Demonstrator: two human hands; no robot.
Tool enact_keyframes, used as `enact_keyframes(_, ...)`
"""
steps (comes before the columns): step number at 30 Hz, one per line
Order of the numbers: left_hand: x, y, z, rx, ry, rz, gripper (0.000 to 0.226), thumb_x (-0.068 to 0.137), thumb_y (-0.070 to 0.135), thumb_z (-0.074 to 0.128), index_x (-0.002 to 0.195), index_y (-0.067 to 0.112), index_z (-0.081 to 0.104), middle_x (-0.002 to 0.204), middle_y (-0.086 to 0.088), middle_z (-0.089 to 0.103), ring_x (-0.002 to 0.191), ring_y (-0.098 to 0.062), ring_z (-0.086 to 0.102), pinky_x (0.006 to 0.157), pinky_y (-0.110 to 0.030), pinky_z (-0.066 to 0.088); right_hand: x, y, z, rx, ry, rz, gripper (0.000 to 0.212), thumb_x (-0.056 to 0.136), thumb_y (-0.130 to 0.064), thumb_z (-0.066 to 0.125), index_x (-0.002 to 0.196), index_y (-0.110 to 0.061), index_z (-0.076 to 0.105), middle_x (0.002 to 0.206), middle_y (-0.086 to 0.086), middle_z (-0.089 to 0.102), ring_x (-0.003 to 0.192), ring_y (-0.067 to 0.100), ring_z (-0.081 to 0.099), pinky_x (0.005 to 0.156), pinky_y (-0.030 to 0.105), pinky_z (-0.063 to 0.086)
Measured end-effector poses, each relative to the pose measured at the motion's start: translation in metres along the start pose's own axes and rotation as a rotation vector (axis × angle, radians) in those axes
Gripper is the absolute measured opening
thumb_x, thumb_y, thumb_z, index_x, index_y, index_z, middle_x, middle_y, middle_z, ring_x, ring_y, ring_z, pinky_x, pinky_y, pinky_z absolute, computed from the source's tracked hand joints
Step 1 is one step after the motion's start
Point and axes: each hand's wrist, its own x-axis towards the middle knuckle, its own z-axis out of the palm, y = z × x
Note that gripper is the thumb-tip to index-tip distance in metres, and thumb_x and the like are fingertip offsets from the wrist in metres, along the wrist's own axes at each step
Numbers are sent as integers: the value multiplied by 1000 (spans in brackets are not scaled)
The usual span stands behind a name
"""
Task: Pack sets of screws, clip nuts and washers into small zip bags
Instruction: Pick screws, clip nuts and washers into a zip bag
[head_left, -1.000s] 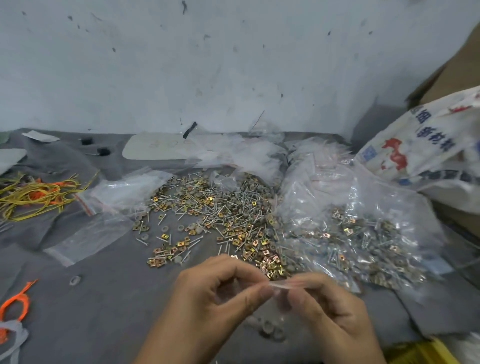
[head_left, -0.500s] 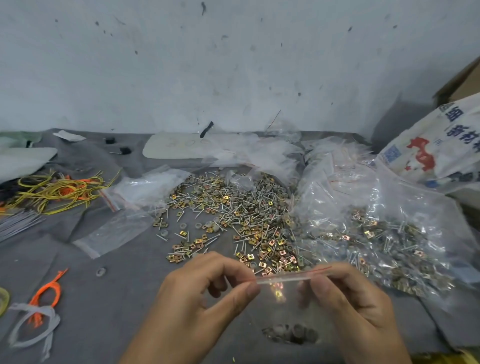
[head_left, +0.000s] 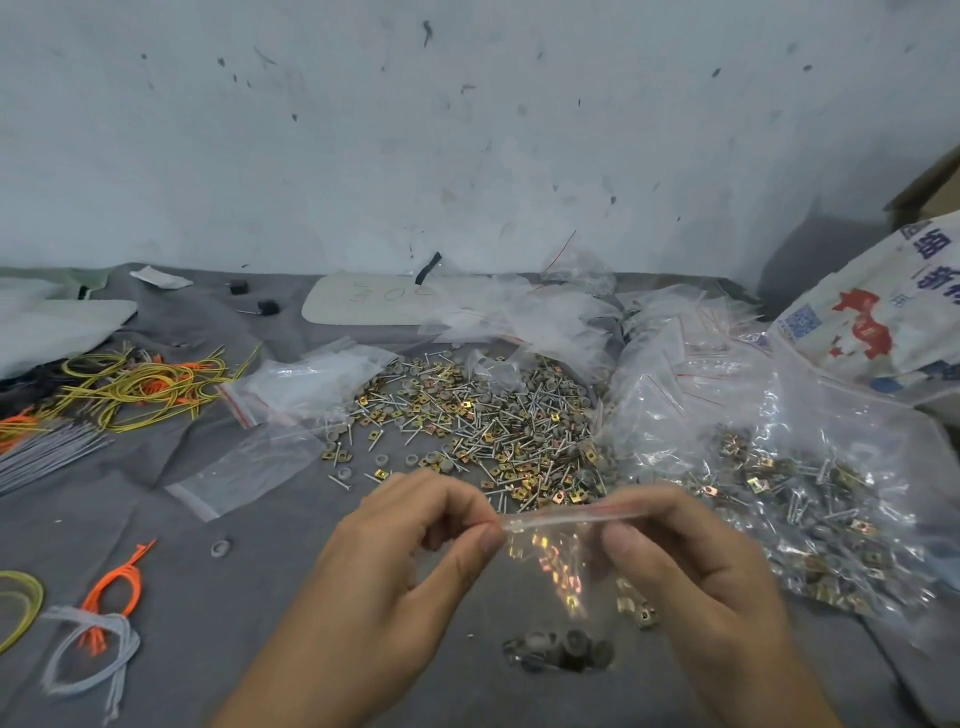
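A small clear zip bag (head_left: 558, 566) hangs between my hands above the grey cloth, its red-lined top edge stretched level. My left hand (head_left: 400, 561) pinches the left end of that edge between thumb and forefinger. My right hand (head_left: 685, 566) pinches the right end. Grey washers and gold clip nuts lie at the bottom of the bag. Behind it a loose pile of screws, clip nuts and washers (head_left: 483, 431) spreads over the cloth.
A large clear bag of filled packets (head_left: 789, 467) lies at right, a printed white sack (head_left: 872, 317) behind it. Empty zip bags (head_left: 311, 379) and a flat clear bag (head_left: 244, 473) lie left of the pile. Yellow and orange ties (head_left: 140, 384) at left.
My hands have slid apart along the bag's top edge, so the strip between them is longer. The bag now hangs lower with its contents visible at the bottom.
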Motion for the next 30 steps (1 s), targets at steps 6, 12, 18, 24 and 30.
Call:
enact_keyframes(6, 15, 5, -7, 76, 39, 49, 12, 92, 45, 54, 88, 34, 58, 88, 17, 59, 85, -11, 58, 72, -19, 42, 45, -23, 11, -489, -223, -261, 17, 83, -16, 75, 96, -25, 73, 88, -11, 70, 84, 10, 69, 74, 18, 52)
enact_keyframes(12, 19, -3, -11, -2, 88, 21, 15, 92, 50, 55, 95, 37, 62, 88, 13, 62, 84, -15, 60, 70, -21, 45, 68, -32, 29, -689, -320, -392, 4, 83, -28, 68, 86, -25, 70, 82, -15, 62, 79, 10, 63, 70, 31, 52)
enact_keyframes(18, 16, -6, -15, -45, 116, -2, 17, 88, 53, 60, 97, 39, 66, 82, 14, 64, 73, -13, 57, 65, -19, 44, 68, -31, 39, -705, -293, -457, 9, 77, -28, 61, 76, -20, 65, 75, -13, 58, 71, 11, 57, 63, 31, 48)
enact_keyframes(24, 12, -1, -18, -27, 149, 17, 16, 90, 56, 57, 94, 42, 65, 77, 15, 60, 71, -15, 56, 64, -21, 44, 63, -35, 28, -739, -240, -524, 6, 74, -15, 67, 72, -18, 63, 71, -13, 55, 67, 7, 53, 62, 18, 44)
enact_keyframes(30, 8, -4, -28, -29, 205, 2, 15, 89, 51, 59, 92, 39, 66, 76, 7, 59, 72, -15, 56, 66, -25, 46, 61, -38, 6, -749, -172, -523, 6, 73, -12, 68, 70, -15, 65, 69, -11, 59, 67, 9, 58, 62, 22, 46)
